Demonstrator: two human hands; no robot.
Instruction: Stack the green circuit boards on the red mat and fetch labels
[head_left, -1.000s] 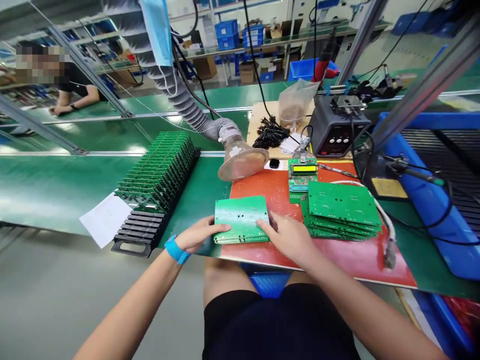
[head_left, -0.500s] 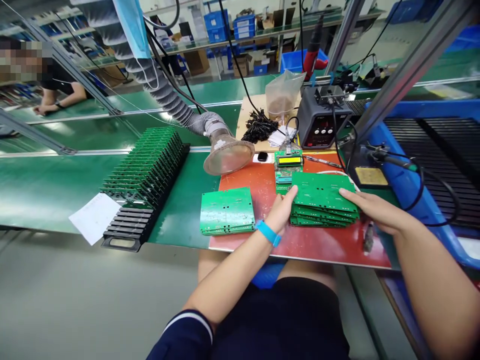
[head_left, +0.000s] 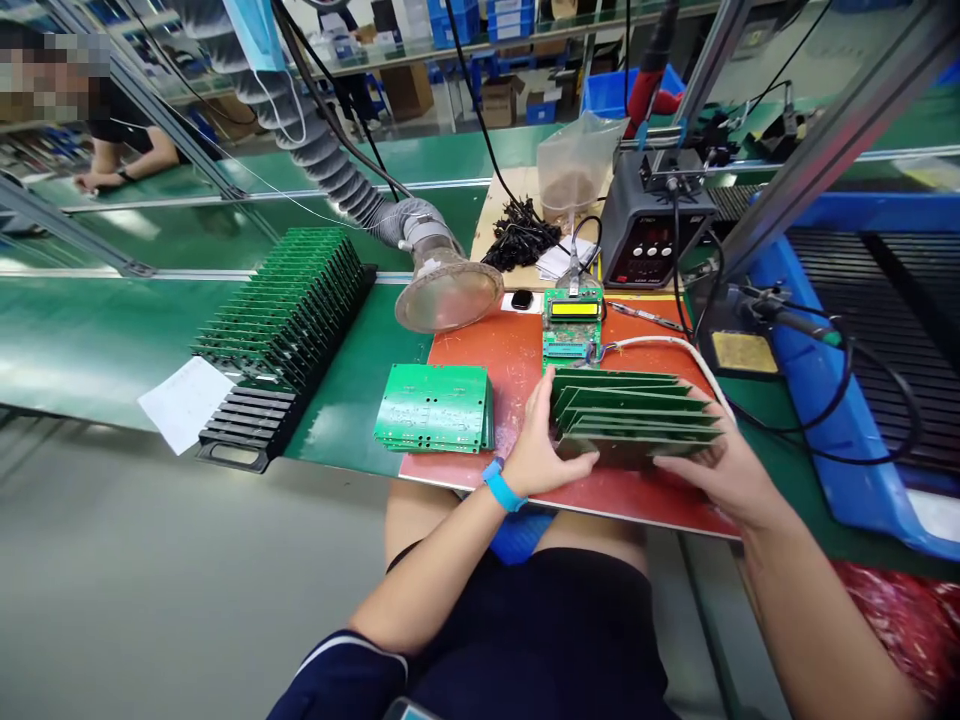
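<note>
My left hand (head_left: 544, 445) and my right hand (head_left: 720, 468) grip a stack of several green circuit boards (head_left: 634, 412) from both sides, tilted up on its near edge above the red mat (head_left: 502, 360). The left hand, with a blue wristband, holds the stack's left end; the right hand supports its right end from below. A second, flat stack of green boards (head_left: 436, 407) lies to the left, at the red mat's left edge.
A black rack full of upright green boards (head_left: 285, 315) stands at the left beside a white paper (head_left: 185, 402). A fume hose funnel (head_left: 448, 295), a test board with a yellow display (head_left: 574, 318), a soldering station (head_left: 654, 235) and a blue bin (head_left: 840, 400) surround the mat. Another person works at the far left.
Both hands left the left stack and moved to the right stack. That stack has been lifted and tilted up off the mat.
</note>
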